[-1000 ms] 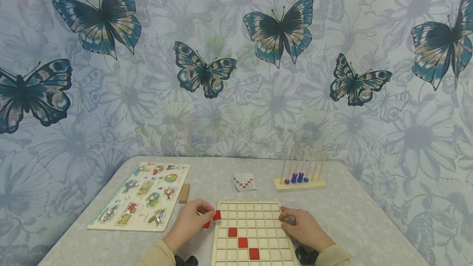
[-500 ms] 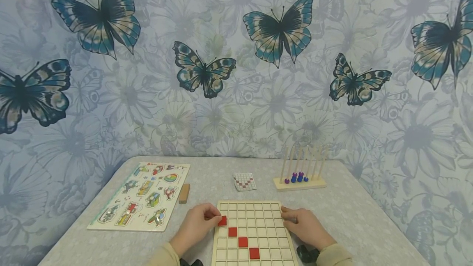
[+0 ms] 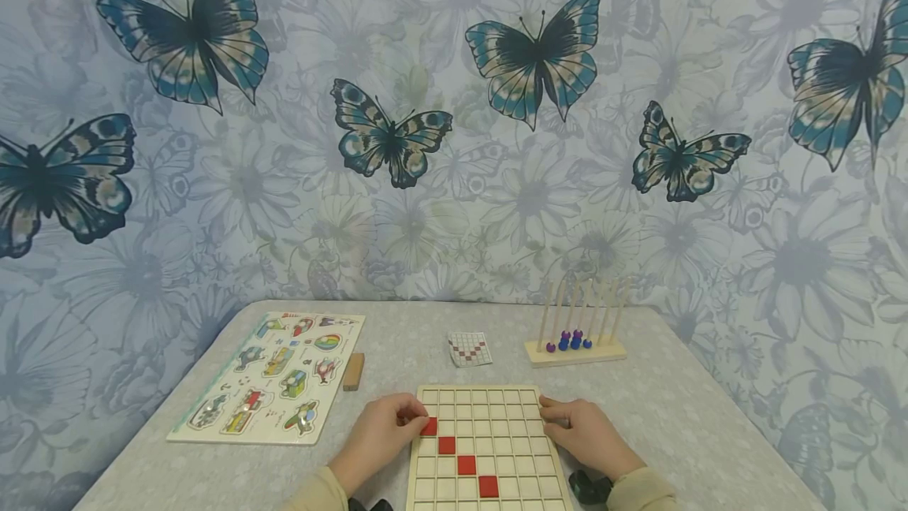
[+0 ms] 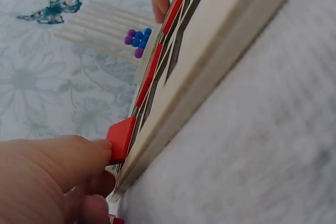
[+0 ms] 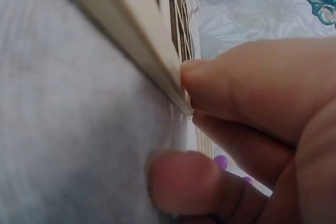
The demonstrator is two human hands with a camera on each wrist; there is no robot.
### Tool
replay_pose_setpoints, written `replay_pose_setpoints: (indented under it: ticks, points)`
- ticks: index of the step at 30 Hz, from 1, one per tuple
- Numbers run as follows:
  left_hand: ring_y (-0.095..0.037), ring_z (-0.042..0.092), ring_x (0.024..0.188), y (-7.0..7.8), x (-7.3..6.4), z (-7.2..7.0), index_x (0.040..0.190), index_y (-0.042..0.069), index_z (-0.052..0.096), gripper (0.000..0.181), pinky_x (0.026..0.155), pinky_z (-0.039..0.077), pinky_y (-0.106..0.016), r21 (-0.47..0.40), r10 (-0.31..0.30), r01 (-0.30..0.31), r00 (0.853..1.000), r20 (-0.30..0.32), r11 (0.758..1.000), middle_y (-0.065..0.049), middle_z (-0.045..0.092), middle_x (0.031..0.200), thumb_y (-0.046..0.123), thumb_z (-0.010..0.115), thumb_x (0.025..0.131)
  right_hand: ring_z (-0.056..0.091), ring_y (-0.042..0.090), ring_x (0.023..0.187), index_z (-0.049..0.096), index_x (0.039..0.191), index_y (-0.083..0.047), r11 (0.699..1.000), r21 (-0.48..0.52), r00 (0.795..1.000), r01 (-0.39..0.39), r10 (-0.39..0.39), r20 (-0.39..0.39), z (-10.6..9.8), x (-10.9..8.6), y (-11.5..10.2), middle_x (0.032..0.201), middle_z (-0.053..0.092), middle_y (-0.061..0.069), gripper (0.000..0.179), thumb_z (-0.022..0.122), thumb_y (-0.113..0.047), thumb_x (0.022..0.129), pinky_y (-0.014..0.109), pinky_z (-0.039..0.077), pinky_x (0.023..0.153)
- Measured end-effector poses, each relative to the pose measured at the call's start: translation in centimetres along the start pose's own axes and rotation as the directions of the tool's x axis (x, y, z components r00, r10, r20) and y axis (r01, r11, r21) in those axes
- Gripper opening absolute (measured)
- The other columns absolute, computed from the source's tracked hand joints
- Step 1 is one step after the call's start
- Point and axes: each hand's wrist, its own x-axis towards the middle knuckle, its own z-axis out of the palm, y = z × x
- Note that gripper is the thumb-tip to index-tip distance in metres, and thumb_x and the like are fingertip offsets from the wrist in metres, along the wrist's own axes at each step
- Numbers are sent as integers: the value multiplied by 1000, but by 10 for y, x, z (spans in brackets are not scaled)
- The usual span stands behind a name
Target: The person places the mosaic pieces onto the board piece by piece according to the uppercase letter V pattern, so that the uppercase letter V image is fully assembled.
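Grid board, red tiles inside

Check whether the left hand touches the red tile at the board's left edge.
Touching: the left wrist view shows the left hand with thumb against the red tile.

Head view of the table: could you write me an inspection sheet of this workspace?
Surface: pale grey patterned table.
Job's things: pale wooden grid board; three red square tiles in its cells; white paper card with red squares.
Clutter: cream picture puzzle board, brown rectangular block, wooden peg rack with purple and blue beads.
Left hand: pinches another red tile, tilted, at the left column.
Right hand: holds the board's right edge.
Cables: nothing seen.
Surroundings: pale floral wall with teal butterflies.
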Motion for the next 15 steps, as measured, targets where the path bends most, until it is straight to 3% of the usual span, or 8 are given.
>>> replay_pose_setpoints:
  ticks: [5,11,15]
  points:
    - [1,53,72,1,-1,0,85,28,75,7,65,45,-23,61,4,-5,1000,8,998,16,64,81,26,79,91,59,44,129,73,125,-2,1000,-1,1000,-8,8,-3,1,0,0,143,61,15,35,75,-20,95,61,47,102]
    - [0,53,73,3,-2,-2,85,26,76,7,65,45,-24,66,19,-20,1000,19,998,14,65,83,25,80,90,59,44,129,72,125,-2,1000,-1,1000,13,-13,2,2,2,4,143,61,16,35,73,-21,96,60,47,102]
    - [0,55,75,3,-1,-5,89,26,76,5,65,47,-24,51,-19,19,1000,5,999,14,67,86,28,78,93,59,44,129,72,126,-1,1000,-1,1000,16,-16,0,2,1,3,143,61,16,35,73,-19,96,61,47,102]
